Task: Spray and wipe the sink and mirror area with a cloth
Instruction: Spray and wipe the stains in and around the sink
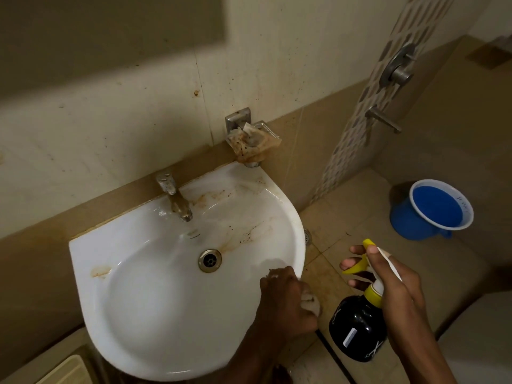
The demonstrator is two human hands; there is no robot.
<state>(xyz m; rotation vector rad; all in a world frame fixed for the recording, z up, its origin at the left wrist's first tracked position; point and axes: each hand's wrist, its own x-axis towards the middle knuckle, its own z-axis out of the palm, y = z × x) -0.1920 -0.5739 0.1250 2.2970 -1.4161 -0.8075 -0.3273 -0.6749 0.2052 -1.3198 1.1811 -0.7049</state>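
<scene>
A white wall-mounted sink (155, 314) with brown stains fills the middle of the head view. A dull metal tap (177, 200) stands at its back edge above the drain (209, 260). My left hand (285, 300) rests on the sink's right front rim, closed around a small white cloth (310, 303) that peeks out under the fingers. To the right, off the sink, my right hand (393, 281) grips a black spray bottle (357, 331) with a yellow trigger, nozzle pointing left toward the sink. The mirror's lower edge (110, 29) shows dimly at top left.
A stained soap dish (252, 139) hangs on the wall above the sink's right corner. Shower fittings (399, 69) sit on the patterned wall strip at right. A blue mug (435, 210) stands on the tiled floor. A floor drain (307, 236) lies beside the sink.
</scene>
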